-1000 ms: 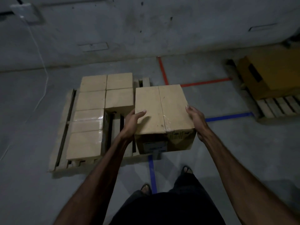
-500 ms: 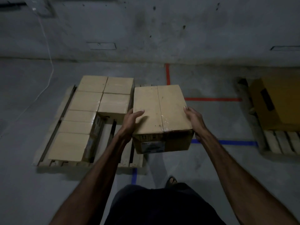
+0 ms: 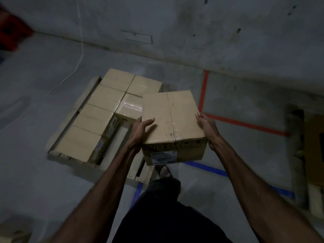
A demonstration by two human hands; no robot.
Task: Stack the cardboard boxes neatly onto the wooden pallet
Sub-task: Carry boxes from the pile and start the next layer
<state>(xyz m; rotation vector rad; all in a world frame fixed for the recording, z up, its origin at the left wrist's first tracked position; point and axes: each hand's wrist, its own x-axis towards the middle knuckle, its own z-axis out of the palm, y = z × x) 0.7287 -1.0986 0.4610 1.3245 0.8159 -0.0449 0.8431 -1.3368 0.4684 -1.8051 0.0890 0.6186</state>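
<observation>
A: What's changing w/ the cardboard box (image 3: 172,120)?

B: I'm seeing the view swinging vs a sec ago; the wooden pallet (image 3: 138,170) is now sitting nearer, just left of and below my hands. So I'm judging we're closing in for the set-down, not yet placing.

A: Hands?

B: Left hand (image 3: 141,128) is pressing the box's left side, thumb lying on top. Right hand (image 3: 206,125) is clamping the right side, fingers curling under. Box is hanging in the air btwn them.

A: Counts?

B: I'm counting approx. seven stacked boxes (image 3: 105,109) on the pallet left of my hands, plus one carried. Bare slats are showing beside the left wrist.
</observation>
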